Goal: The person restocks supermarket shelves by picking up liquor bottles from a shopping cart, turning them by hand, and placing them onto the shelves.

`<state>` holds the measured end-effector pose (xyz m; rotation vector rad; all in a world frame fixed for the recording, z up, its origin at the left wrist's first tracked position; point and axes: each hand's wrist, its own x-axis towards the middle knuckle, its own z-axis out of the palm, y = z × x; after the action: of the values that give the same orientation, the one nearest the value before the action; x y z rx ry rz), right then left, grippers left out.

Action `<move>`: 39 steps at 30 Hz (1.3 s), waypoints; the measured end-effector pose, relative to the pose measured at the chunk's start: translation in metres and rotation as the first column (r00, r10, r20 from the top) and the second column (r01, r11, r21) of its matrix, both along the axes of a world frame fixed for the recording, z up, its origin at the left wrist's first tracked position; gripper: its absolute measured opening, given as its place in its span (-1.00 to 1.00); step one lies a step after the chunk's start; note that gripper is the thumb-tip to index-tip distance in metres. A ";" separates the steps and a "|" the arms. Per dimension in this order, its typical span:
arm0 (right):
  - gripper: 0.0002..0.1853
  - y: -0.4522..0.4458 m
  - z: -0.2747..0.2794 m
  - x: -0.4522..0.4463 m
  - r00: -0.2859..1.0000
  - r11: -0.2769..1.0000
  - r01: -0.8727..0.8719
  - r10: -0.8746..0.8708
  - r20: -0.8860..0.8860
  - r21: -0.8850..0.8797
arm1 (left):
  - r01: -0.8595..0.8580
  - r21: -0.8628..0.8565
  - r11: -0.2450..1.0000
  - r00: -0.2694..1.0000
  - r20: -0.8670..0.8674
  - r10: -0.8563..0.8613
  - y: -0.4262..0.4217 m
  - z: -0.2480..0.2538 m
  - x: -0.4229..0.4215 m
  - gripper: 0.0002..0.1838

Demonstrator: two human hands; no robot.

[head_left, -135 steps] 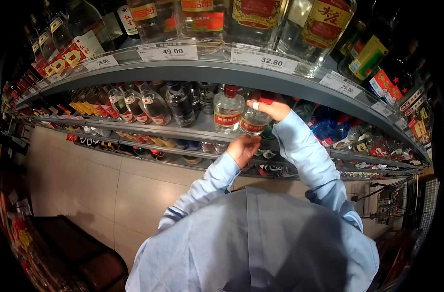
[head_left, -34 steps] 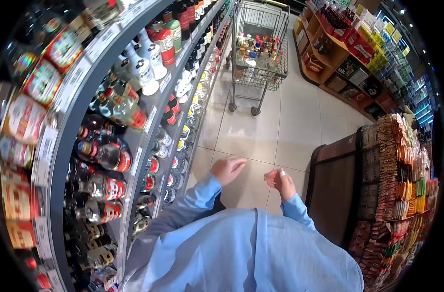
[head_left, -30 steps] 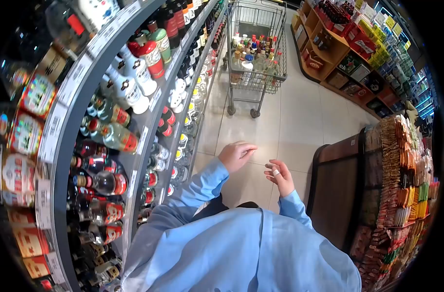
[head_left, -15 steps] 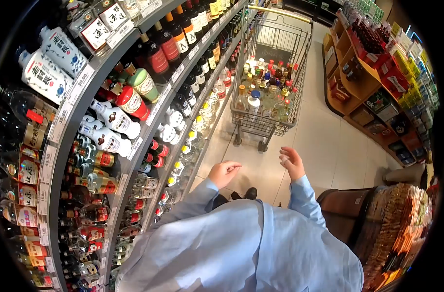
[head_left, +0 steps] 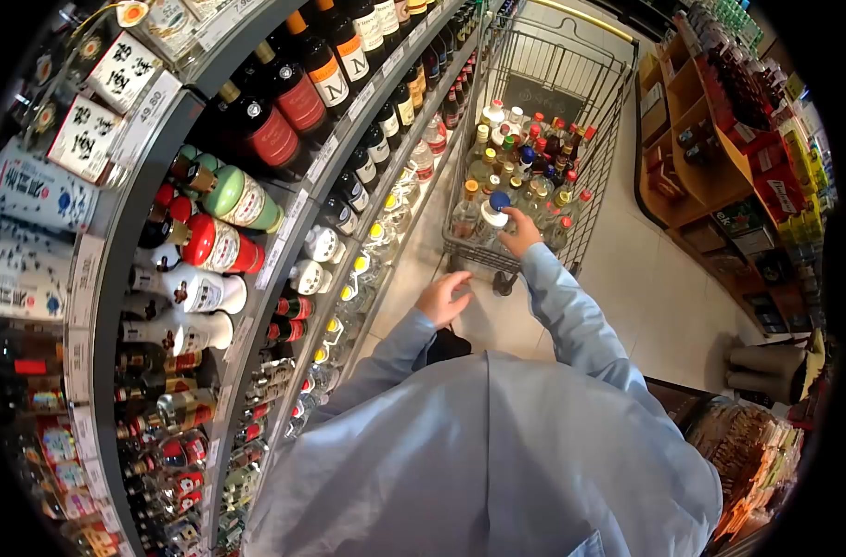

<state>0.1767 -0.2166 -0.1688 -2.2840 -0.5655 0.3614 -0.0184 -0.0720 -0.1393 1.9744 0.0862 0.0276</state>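
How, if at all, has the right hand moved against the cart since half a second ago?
Yes: forward. The right hand has gone from short of the cart to the near blue-capped bottle inside it.

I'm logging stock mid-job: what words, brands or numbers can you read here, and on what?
"49.80": price tag, top shelf at left.
"N": wine labels, orange and white, on two dark bottles.
Not surely legible: black brush characters on white labels beside that tag.
Too small or blurred: cart bottles, red carton at right, most other shelf tags.
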 end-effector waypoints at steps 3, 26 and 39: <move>-0.35 0.026 -0.016 0.025 1.000 0.988 0.014 -0.013 0.007 -0.152 | -0.042 -0.005 0.999 0.999 -0.023 0.042 0.030 -0.005 0.030 -0.54; -0.56 0.053 -0.098 0.084 0.989 0.776 0.017 0.081 0.126 -0.630 | 0.004 0.049 0.999 0.991 -0.135 0.003 0.092 -0.043 0.077 -0.56; -0.69 0.011 -0.021 0.069 0.938 0.912 -0.181 0.272 0.214 -0.369 | 0.066 -0.018 0.998 0.997 -0.038 -0.067 0.055 -0.047 0.138 -0.49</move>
<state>0.2454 -0.2056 -0.1897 -2.6315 -0.9778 0.2897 0.1198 -0.0168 -0.1861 1.9598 0.0458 -0.0550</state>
